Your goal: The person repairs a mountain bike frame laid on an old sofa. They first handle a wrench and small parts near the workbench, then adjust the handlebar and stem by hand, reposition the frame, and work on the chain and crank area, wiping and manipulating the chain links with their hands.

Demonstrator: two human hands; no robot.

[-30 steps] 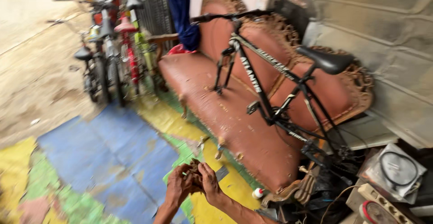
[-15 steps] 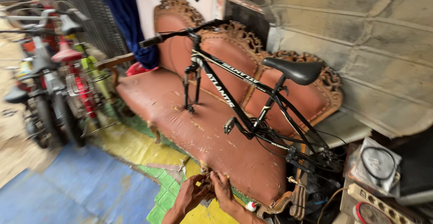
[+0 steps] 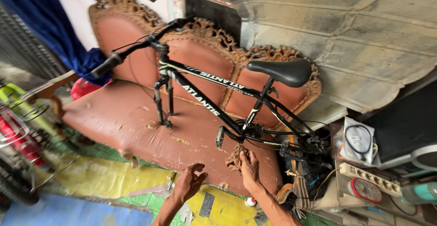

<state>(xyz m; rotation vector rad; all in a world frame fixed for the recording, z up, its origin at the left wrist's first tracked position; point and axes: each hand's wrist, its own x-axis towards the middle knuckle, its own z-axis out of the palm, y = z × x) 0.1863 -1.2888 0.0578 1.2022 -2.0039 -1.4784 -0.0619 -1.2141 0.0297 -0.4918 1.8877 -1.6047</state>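
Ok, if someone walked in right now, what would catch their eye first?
Probably the black bicycle frame, wheelless, resting on a worn reddish-brown carved sofa in the middle. Just below it, the right hand presses a brownish rag against the sofa's front edge, while the left hand hangs open beside it over the colourful floor mat.
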